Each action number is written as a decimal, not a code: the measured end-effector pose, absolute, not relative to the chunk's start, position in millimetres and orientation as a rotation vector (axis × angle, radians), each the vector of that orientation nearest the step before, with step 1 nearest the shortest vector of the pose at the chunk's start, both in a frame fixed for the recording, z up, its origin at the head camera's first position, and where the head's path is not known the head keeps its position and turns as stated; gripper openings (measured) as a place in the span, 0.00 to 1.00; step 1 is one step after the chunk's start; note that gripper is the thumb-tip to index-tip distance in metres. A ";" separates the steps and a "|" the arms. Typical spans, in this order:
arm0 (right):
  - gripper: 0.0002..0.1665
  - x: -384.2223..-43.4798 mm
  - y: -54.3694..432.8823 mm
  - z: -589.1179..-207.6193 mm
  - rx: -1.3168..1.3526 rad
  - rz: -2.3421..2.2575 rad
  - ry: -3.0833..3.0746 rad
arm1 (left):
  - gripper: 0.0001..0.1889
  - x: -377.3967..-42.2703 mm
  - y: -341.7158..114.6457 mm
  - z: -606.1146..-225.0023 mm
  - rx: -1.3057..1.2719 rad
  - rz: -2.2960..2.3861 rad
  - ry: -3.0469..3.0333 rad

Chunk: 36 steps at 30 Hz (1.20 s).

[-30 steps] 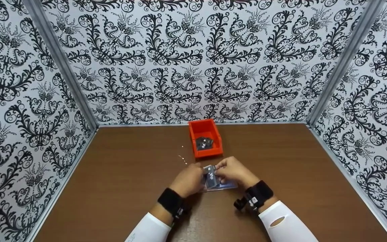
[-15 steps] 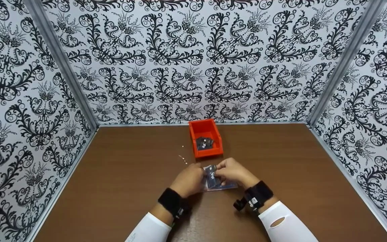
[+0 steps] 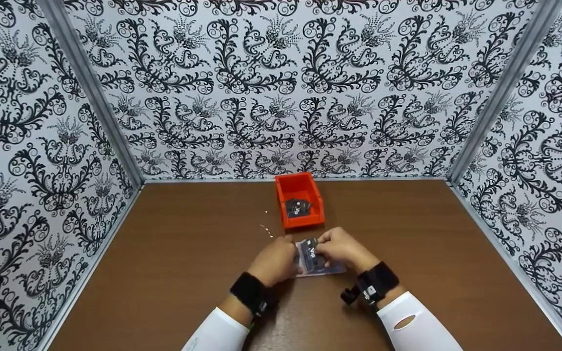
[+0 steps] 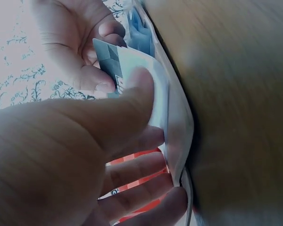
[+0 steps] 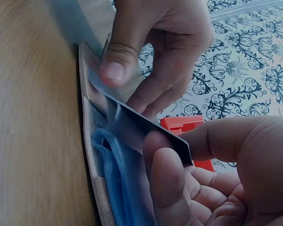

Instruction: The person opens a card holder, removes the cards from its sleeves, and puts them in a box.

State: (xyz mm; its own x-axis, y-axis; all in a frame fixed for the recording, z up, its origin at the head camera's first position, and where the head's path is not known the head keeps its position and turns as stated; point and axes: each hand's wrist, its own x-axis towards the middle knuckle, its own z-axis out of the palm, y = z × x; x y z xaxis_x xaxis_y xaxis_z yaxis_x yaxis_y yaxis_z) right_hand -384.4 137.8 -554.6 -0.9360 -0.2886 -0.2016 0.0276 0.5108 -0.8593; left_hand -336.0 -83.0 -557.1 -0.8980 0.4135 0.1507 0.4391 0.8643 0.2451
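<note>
A card holder [image 3: 331, 270] with clear plastic sleeves lies on the table between both hands. In the right wrist view, its bluish sleeves [image 5: 118, 181] bulge up from a pale cover [image 5: 85, 89]. My left hand [image 3: 273, 262] holds a raised sleeve [image 4: 148, 70], thumb on its face and fingers behind. My right hand [image 3: 343, 248] pinches a dark card [image 3: 311, 249] marked "Vip" by one edge, between thumb and fingers. The card's other end overlaps the sleeve at the left thumb; in the left wrist view, its dark corner [image 4: 106, 56] sticks out past the sleeve.
Behind the hands stands a red bin [image 3: 303, 224] with several similar dark cards [image 3: 297, 207] inside. Small white flecks [image 3: 266, 229] lie on the brown table [image 3: 198, 243] left of the bin. Patterned panels [image 3: 281, 107] enclose the table at the back and sides.
The card has shifted slightly right and away from me, and tilts more to the right, with my right hand still pinching it. My left hand stays almost in place.
</note>
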 end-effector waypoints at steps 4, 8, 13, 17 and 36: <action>0.06 -386.3 141.1 -552.6 -0.255 -1.339 2.502 | 0.18 -336.1 -83.3 -557.6 -0.683 -0.373 -2.924; 0.07 -387.3 144.1 -549.3 -0.259 -1.300 2.537 | 0.14 -335.8 -83.9 -557.4 -0.686 -0.362 -2.925; 0.08 -386.6 146.9 -543.8 -0.247 -1.275 2.577 | 0.07 -335.3 -84.2 -557.3 -0.693 -0.387 -2.930; 0.09 -386.0 148.0 -539.6 -0.219 -1.252 2.614 | 0.06 -334.5 -84.3 -556.5 -0.684 -0.399 -2.937; 0.09 -398.5 146.3 -529.5 -0.232 -1.342 2.682 | 0.08 -332.2 -86.4 -553.6 -0.684 -0.276 -2.853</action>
State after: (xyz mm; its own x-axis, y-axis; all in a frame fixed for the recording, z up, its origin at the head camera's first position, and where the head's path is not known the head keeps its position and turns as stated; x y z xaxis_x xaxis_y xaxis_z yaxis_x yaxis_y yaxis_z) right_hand -398.5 146.3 -529.5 -0.9792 -0.1964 -0.0506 -0.0773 0.5917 -0.8025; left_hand -332.2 -86.4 -553.6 -0.8744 0.4271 0.2301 0.4633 0.8759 0.1348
